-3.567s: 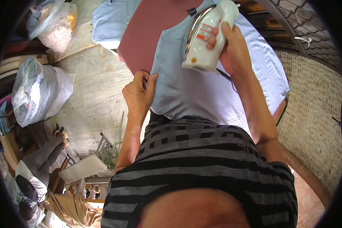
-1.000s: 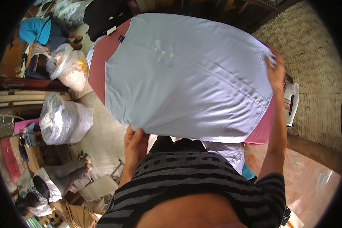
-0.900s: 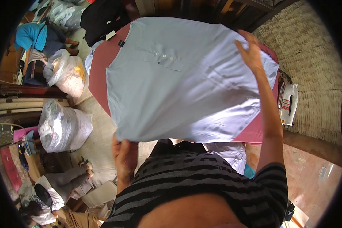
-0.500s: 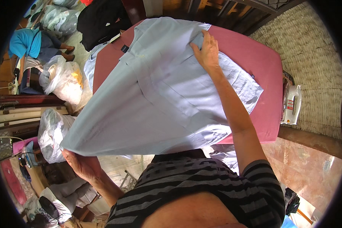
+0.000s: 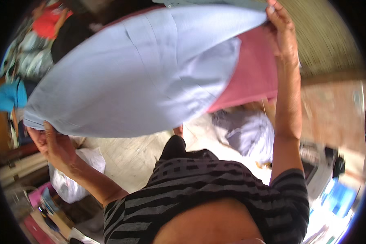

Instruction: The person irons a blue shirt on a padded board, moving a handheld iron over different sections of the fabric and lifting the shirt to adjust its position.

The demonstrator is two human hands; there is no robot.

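A light blue shirt (image 5: 122,81) is stretched between my two hands, lifted over a red padded ironing surface (image 5: 254,77). At the far left my left hand (image 5: 55,146) pinches one edge of the cloth, thumb on top. At the upper right my right hand (image 5: 281,30) grips another corner, its fingers closed around the fabric. The cloth bows downward between them and hides most of the padded surface. Motion blurs part of the shirt.
Grey-lilac cloth (image 5: 250,132) hangs in a heap below the padded surface. A white plastic bag (image 5: 79,175) stands at the left. Two people, one in a blue top (image 5: 10,95) and one in red (image 5: 52,24), are at the far left. Tiled floor (image 5: 130,156) shows below.
The shirt has come up off the padded surface and is spread wider. My right hand has moved up and right with its corner; my left hand has moved up and left.
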